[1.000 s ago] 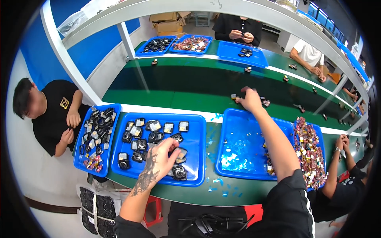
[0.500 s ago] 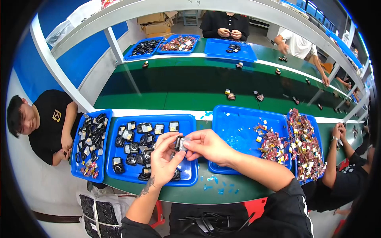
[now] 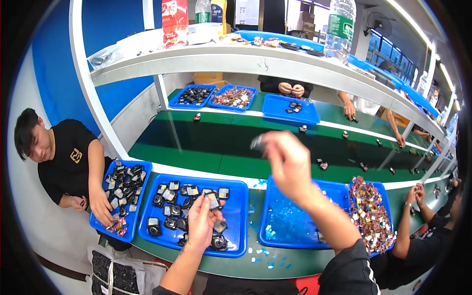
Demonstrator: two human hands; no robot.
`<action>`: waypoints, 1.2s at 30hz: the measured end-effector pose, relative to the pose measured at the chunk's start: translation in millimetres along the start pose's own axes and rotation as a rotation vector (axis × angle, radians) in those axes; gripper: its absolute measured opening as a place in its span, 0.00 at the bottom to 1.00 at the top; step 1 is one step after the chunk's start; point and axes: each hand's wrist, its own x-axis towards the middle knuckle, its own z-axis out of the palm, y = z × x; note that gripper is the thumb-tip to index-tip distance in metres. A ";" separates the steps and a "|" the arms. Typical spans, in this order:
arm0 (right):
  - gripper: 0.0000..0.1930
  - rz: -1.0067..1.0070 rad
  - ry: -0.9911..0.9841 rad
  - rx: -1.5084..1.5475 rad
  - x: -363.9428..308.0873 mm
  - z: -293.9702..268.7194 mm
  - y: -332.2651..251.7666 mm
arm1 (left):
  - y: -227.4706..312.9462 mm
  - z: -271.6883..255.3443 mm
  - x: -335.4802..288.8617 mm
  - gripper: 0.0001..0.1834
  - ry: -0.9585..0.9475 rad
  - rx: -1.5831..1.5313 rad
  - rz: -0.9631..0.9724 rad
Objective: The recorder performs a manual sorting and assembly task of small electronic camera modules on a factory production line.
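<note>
Over the right half of the device tray (image 3: 235,231), the left hand (image 3: 199,223) has a small black device (image 3: 212,200) pinched between thumb and fingers, its grip narrow and the fingertips partly hidden behind the casing. The right hand (image 3: 287,160) is raised in front of the green belt (image 3: 196,157) as seen from the head; it is smeared by motion, and its fingertips close on a dark piece (image 3: 257,143) too blurred to identify. How high the hand hangs cannot be told, and the right forearm covers part of the larger blue tray (image 3: 290,244) and some of the reddish pieces in it. Both forearms run down toward the lower edge, where the dark sleeves are cut off. The device shows its pale, rectangular face to the camera; the opposite side is out of sight. Its shape is close to square, yet its longer side seems to point away from the person, the far end leaning slightly left. The dark piece appears to lie roughly crosswise, sticking out leftward from the fingertips, though blur leaves its axis uncertain. More black devices crowd the left and middle of the device tray, with blue floor showing along its right side. Between that tray's right rim and the larger tray runs a strip of green table (image 3: 221,268) with blue scraps on it, and past the trays' far rims a white ledge (image 3: 221,177) borders the belt.
</note>
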 end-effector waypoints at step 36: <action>0.06 0.789 -0.604 -0.437 -167.8 -191.2 101.2 | -27.2 87.4 -0.8 0.25 -0.432 0.006 -0.336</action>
